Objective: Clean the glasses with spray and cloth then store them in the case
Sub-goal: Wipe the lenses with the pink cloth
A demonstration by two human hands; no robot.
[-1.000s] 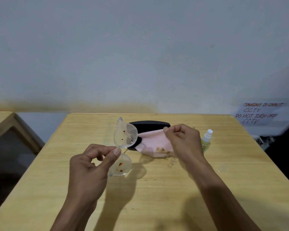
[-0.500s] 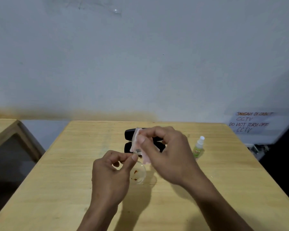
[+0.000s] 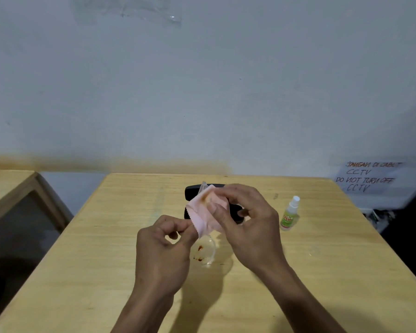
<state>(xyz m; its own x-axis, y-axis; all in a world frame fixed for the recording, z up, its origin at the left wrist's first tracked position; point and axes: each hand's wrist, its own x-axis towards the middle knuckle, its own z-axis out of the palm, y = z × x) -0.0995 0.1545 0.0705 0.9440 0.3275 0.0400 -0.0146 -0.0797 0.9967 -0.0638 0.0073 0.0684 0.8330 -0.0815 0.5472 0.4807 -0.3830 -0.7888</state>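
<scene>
My left hand (image 3: 162, 253) pinches the clear-framed glasses (image 3: 203, 252) at the bridge, above the middle of the wooden table (image 3: 82, 272). The lower lens is bare and carries reddish-brown stains. My right hand (image 3: 247, 222) presses a pink cloth (image 3: 205, 212) around the upper lens, which the cloth hides. The cloth has a brownish smear near its top. Behind both hands lies the black glasses case (image 3: 192, 191), open and partly hidden. A small green spray bottle (image 3: 289, 213) with a white cap stands upright to the right of my right hand.
A second wooden table (image 3: 7, 186) stands to the left across a gap. A handwritten paper sign (image 3: 368, 176) hangs at the right by the wall. The wall runs just behind the table's far edge.
My right hand brought the pink cloth from the case over to the glasses and wrapped it on the upper lens. My left hand shifted the glasses rightward toward the table's centre.
</scene>
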